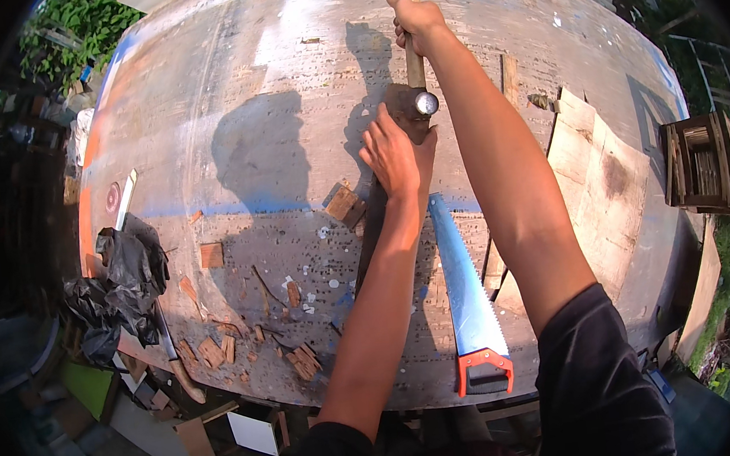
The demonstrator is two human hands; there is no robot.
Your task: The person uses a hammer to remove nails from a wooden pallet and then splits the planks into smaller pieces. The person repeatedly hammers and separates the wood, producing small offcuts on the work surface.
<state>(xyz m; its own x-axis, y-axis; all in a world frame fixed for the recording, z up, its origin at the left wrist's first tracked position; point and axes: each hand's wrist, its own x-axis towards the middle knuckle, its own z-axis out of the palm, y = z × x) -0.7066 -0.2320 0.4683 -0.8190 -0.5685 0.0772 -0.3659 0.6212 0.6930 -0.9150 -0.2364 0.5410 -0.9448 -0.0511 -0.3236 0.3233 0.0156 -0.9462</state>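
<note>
My right hand (418, 21) grips the far end of a wooden hammer handle (415, 60), held out over the worn table top (282, 79). The hammer's metal head (423, 103) sits just above my left hand (393, 156). My left hand presses down on a long dark wooden strip (372, 236) that runs toward me across the table; whether its fingers pinch something small under the hammer head is hidden. A blue-bladed handsaw (466, 289) with an orange and black handle (485, 372) lies flat to the right of my left forearm.
Small wood offcuts (303, 361) litter the near table, and a block (345, 204) lies left of my left hand. Black plastic (123, 288) and a knife (172, 353) lie at the left edge. Plywood sheets (605, 190) cover the right side; a wooden crate (705, 165) stands beyond.
</note>
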